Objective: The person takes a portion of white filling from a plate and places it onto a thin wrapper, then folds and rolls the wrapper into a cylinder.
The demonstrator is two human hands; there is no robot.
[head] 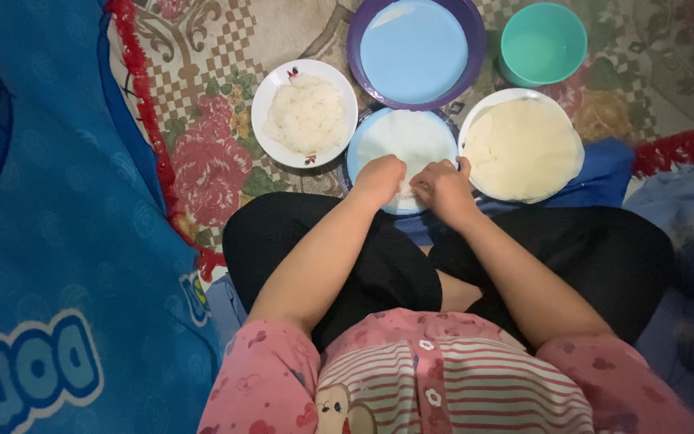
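I sit cross-legged on the floor. A blue plate (pixel 361 137) lies in front of my knees with a thin white wrapper sheet (pixel 407 141) spread on it. My left hand (pixel 379 178) and my right hand (pixel 443 189) rest side by side on the near edge of that sheet, fingers curled onto it. What lies under the fingers is hidden. Right of it, a white plate (pixel 475 120) carries a stack of pale round wrappers (pixel 522 149). To the left stands a white plate (pixel 271 88) with a mound of white filling (pixel 305 112).
A purple bowl (pixel 475 48) of pale liquid and a teal bowl (pixel 544 42) stand at the back. All sit on a floral mat (pixel 202 80) with a red fringe. A blue blanket (pixel 58 241) covers the left side; blue cloth (pixel 604 165) lies under the right plate.
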